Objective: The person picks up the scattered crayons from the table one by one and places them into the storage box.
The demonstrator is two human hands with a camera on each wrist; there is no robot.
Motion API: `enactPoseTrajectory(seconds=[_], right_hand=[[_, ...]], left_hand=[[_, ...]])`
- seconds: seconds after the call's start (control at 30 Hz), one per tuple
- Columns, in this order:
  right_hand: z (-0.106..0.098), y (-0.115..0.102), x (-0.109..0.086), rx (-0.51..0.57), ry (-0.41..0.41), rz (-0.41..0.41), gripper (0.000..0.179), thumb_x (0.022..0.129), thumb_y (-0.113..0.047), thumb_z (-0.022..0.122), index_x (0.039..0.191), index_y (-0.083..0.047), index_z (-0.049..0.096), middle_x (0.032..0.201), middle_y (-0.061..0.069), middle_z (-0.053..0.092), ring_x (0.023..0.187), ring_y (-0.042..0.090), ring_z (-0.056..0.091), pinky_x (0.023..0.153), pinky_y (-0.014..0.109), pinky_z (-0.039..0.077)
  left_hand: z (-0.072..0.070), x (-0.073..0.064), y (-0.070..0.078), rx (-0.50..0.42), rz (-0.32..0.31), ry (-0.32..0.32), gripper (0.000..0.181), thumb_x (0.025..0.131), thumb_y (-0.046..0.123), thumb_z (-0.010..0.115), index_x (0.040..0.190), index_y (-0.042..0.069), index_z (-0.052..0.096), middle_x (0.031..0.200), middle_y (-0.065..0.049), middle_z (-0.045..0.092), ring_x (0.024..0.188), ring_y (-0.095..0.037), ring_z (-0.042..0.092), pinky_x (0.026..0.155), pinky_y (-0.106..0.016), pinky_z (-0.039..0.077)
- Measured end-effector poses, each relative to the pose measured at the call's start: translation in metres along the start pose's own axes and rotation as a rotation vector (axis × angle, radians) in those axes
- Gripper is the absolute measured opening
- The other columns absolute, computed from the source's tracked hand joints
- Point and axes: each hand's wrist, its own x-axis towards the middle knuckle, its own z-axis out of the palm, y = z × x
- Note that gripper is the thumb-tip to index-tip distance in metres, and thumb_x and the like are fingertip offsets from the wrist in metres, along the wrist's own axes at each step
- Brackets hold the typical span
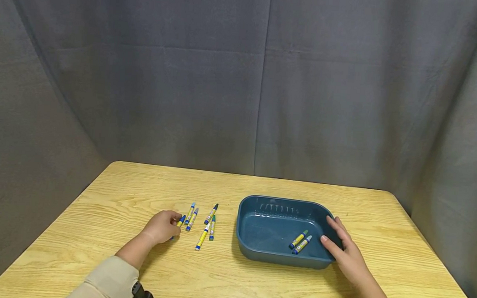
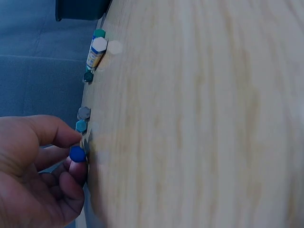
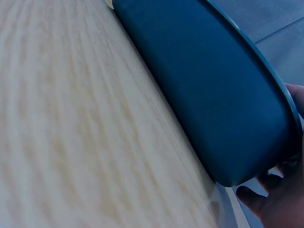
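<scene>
My left hand [image 1: 161,227] pinches a blue crayon [image 2: 78,154] with a yellow wrapper between thumb and fingertips, low over the table. Just right of it lie a light blue crayon [image 1: 190,213] and a greyish-lavender crayon [image 1: 192,219]. Further right are a dark green crayon [image 1: 211,214], a green crayon [image 1: 212,228] and a white-tipped crayon [image 1: 202,237]. The right hand [image 1: 348,256] grips the right end of a dark blue-green plastic bin [image 1: 281,260], thumb at the inner side, other fingers around the outside. Inside the bin rest a green crayon [image 1: 298,239] and a pale blue crayon [image 1: 302,245].
Everything stands on a light wood-grain table [image 1: 171,181] with rounded far corners. Grey curtains [image 1: 259,77] hang behind it and along both sides. A black device [image 1: 142,295] sits at the left sleeve.
</scene>
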Motion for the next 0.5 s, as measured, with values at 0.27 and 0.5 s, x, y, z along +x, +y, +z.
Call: enactPoseTrajectory(seconds=[0.27, 0.5], right_hand=[[0.0, -0.001, 0.0, -0.003, 0.0, 0.0, 0.066, 0.097, -0.025, 0.058, 0.154, -0.009, 0.029, 0.164, 0.022, 0.001, 0.149, 0.049, 0.0, 0.112, 0.072, 0.007], [0.0, 0.0, 0.0, 0.0, 0.003, 0.001, 0.066, 0.097, -0.024, 0.059, 0.154, -0.009, 0.03, 0.164, 0.022, 0.002, 0.149, 0.049, 0.001, 0.112, 0.072, 0.007]], left_hand=[[-0.005, 0.004, 0.004, -0.171, -0.057, -0.02, 0.046, 0.088, 0.0, 0.053, 0.132, -0.013, 0.052, 0.077, -0.001, 0.047, 0.059, -0.011, 0.038, 0.051, -0.02, 0.032], [-0.004, 0.015, 0.023, -0.262, -0.062, -0.05, 0.045, 0.091, 0.002, 0.053, 0.136, -0.005, 0.053, 0.089, -0.007, 0.056, 0.065, -0.013, 0.046, 0.06, -0.026, 0.045]])
